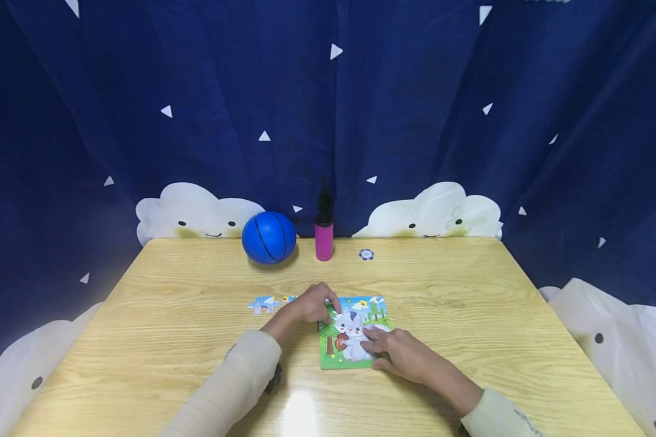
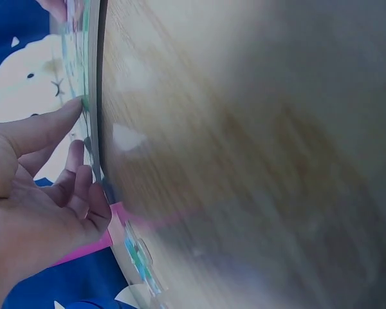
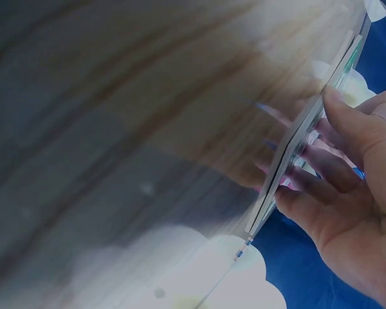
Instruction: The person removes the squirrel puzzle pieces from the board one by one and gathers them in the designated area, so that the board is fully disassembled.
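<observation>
A square jigsaw puzzle (image 1: 352, 331), with a grey squirrel holding an acorn and a green border, lies flat on the wooden table. My left hand (image 1: 314, 302) reaches over its upper left edge, the fingertips touching the picture. Across its lower right side rests my right hand (image 1: 399, 352), fingers spread on the squirrel and thumb near the bottom border. In the left wrist view, the thumb of the left hand (image 2: 42, 193) touches the puzzle's surface and the other fingers bend loosely beside it. From the right wrist, the hand (image 3: 354, 174) shows its fingertips along the puzzle board's edge (image 3: 288, 145).
Left of the puzzle lies a loose blue jigsaw piece (image 1: 263, 304), with another piece (image 1: 288, 299) partly behind the left hand. Farther back stand a blue ball (image 1: 269, 237) and a pink hand pump (image 1: 324, 241) with a black top. A round blue-and-white chip (image 1: 366, 254) lies to their right.
</observation>
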The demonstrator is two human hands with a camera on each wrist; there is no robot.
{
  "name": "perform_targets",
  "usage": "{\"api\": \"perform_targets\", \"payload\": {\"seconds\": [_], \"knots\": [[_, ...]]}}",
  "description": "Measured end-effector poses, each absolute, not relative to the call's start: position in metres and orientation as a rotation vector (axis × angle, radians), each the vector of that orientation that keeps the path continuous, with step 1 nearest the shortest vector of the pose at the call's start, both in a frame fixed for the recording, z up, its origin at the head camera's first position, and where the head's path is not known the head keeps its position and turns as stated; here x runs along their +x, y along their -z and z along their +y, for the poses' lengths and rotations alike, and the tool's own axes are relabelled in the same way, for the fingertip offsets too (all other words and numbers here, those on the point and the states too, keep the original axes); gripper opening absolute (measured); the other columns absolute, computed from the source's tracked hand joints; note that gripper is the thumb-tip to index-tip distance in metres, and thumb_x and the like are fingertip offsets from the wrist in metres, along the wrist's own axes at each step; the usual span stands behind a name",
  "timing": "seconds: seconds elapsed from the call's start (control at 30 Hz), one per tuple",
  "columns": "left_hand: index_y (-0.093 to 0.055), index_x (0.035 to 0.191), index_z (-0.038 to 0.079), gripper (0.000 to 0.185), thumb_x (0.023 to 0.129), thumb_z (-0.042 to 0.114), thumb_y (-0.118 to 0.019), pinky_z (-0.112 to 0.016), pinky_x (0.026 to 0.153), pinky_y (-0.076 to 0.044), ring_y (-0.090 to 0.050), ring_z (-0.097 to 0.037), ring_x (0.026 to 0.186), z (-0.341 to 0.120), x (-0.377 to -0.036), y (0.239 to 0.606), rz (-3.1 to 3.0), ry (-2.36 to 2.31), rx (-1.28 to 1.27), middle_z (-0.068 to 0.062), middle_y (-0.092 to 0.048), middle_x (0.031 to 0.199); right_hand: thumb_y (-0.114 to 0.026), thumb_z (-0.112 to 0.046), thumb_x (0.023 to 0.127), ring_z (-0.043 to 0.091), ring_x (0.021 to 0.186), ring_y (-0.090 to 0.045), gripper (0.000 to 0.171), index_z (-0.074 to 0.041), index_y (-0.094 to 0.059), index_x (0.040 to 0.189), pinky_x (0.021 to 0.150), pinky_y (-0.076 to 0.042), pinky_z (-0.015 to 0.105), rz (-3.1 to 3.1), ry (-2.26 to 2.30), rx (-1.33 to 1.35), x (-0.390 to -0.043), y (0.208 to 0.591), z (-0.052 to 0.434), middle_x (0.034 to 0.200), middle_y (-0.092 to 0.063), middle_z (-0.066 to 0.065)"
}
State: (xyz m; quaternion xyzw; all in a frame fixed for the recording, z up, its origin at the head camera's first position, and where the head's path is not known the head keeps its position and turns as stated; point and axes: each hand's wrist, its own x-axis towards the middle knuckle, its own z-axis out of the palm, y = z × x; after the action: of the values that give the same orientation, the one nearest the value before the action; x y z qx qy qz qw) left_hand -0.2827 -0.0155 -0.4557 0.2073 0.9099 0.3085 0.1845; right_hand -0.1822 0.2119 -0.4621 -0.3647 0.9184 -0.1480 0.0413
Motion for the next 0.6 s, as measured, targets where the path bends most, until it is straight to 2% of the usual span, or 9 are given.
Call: {"api": "perform_targets", "payload": {"seconds": [0.13, 0.3, 0.5, 0.6], "knots": [[-0.073, 0.082, 0.013, 0.023, 0.067, -0.005, -0.076, -0.052, 0.109, -0.03, -0.039, -0.035, 0.126, -0.015, -0.2816, 0.4546, 2.584, -0.86, 0.601, -0.011, -0.055, 0.124, -0.07, -0.026, 0.083, 0.031, 0.123, -0.054, 0.044, -0.006, -0.064, 0.121, 0.097, -0.047, 0.047, 2.814, 0.448, -1.118, -0.1825, 0.4621, 0.2119, 0.135, -0.054, 0.016], [-0.073, 0.084, 0.013, 0.025, 0.068, -0.005, -0.076, -0.048, 0.105, -0.035, -0.043, -0.029, 0.117, -0.0141, -0.2815, 0.4528, 2.58, -0.857, 0.622, -0.008, -0.058, 0.115, -0.07, -0.026, 0.083, 0.031, 0.123, -0.054, 0.043, -0.006, -0.064, 0.121, 0.097, -0.047, 0.047, 2.824, 0.457, -1.12, -0.1823, 0.4622, 0.2122, 0.135, -0.054, 0.016], [-0.068, 0.105, 0.01, 0.04, 0.069, -0.004, -0.076, -0.043, 0.098, -0.04, -0.048, -0.025, 0.109, -0.0149, -0.2828, 0.4521, 2.571, -0.89, 0.627, -0.008, -0.06, 0.108, -0.069, -0.026, 0.083, 0.033, 0.123, -0.053, 0.043, -0.006, -0.064, 0.121, 0.098, -0.045, 0.048, 2.823, 0.465, -1.117, -0.1819, 0.463, 0.2122, 0.135, -0.053, 0.017], [-0.066, 0.111, 0.006, 0.038, 0.075, 0.0, -0.074, -0.04, 0.096, -0.044, -0.054, -0.025, 0.105, -0.0162, -0.284, 0.4523, 2.584, -0.91, 0.657, -0.009, -0.062, 0.106, -0.069, -0.027, 0.084, 0.033, 0.123, -0.053, 0.044, -0.007, -0.063, 0.122, 0.098, -0.045, 0.048, 2.826, 0.459, -1.118, -0.1814, 0.463, 0.2121, 0.135, -0.053, 0.017]]}}
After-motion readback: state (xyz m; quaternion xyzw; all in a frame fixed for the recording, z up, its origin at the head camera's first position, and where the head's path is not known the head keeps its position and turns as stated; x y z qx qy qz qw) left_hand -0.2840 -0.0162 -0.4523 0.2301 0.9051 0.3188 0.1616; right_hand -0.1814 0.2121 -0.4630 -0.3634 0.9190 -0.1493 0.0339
